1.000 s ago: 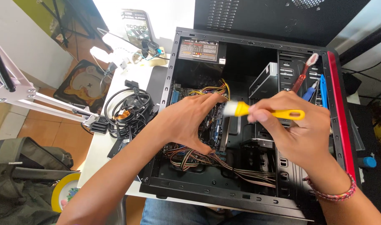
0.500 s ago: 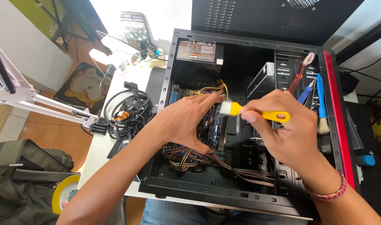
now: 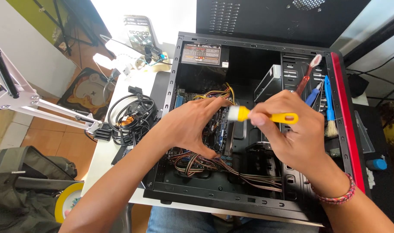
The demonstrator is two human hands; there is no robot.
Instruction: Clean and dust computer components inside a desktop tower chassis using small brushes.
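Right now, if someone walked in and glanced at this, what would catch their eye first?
Most likely the open computer case, lying on its side with a red edge at the right and a tangle of cables along its floor. In its middle, the right hand holds a yellow brush while the left hand rests on the boards inside. Beside the case on the left lies a coil of black cords.
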